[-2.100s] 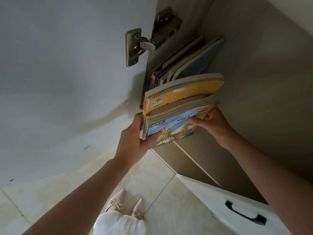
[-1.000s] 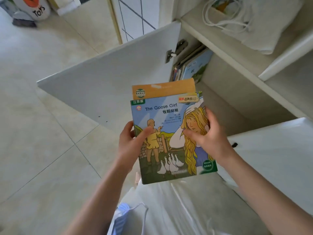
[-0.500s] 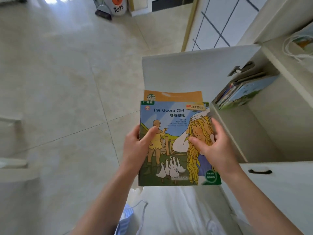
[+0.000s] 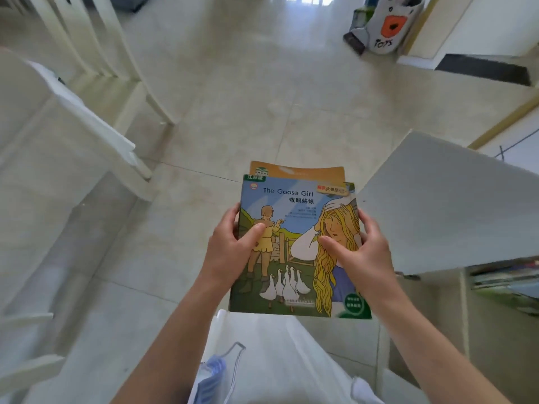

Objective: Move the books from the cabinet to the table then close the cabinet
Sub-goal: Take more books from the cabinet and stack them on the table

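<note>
I hold a small stack of thin books (image 4: 294, 228) flat in front of me. "The Goose Girl" lies on top and an orange cover (image 4: 297, 170) sticks out behind it. My left hand (image 4: 230, 246) grips the stack's left edge with the thumb on the cover. My right hand (image 4: 358, 252) grips the right edge the same way. The open cabinet door (image 4: 446, 205) juts out at the right. More books (image 4: 507, 284) lie inside the cabinet below it at the far right edge.
A white chair (image 4: 96, 74) stands at the left, with a pale table edge (image 4: 23, 112) beside it. A toy bag (image 4: 390, 24) sits on the tiled floor (image 4: 262, 97) at the top right. A white cabinet frame post (image 4: 463, 316) stands at the lower right.
The stack came out of the cabinet in both hands. My view has swung left, so the cabinet slid to the right edge and the chair and table came into view.
</note>
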Action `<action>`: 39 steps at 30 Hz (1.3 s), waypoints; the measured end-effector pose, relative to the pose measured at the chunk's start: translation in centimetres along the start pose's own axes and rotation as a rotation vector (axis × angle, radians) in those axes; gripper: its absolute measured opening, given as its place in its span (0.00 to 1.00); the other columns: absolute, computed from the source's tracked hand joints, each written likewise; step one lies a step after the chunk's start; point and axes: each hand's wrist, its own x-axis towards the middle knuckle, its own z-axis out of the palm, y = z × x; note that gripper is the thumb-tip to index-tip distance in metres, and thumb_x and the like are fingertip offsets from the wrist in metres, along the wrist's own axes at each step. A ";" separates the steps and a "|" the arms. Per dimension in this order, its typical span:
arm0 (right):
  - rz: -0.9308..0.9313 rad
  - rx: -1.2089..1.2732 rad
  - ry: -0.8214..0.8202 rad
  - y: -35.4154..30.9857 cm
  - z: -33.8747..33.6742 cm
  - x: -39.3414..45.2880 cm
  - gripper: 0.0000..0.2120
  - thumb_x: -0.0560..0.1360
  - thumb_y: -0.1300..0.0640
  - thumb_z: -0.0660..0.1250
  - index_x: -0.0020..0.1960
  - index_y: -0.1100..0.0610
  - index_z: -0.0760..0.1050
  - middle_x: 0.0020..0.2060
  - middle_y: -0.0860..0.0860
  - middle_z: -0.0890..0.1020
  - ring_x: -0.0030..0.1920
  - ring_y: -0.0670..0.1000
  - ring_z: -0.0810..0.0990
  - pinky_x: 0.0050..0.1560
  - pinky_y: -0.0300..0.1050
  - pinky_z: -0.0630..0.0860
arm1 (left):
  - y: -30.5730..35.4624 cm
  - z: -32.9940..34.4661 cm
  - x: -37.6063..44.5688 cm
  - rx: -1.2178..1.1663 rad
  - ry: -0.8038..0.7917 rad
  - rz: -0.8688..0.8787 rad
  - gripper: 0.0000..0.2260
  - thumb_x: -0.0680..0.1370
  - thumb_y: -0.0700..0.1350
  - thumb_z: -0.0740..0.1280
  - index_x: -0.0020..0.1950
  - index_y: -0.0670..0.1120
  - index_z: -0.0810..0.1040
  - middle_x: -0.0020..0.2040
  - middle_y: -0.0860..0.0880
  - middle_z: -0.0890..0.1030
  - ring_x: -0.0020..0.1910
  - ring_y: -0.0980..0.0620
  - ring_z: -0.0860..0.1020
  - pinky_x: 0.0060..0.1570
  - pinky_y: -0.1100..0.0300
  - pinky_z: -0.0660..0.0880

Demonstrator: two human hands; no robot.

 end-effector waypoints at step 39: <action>-0.617 -0.680 -0.910 -10.0 44.8 -16.3 0.41 0.66 0.47 0.77 0.73 0.48 0.60 0.60 0.49 0.78 0.59 0.52 0.77 0.58 0.54 0.77 | -17.5 -33.5 -21.6 -0.355 1.135 -0.232 0.16 0.79 0.47 0.67 0.66 0.54 0.70 0.51 0.53 0.84 0.46 0.56 0.84 0.44 0.53 0.83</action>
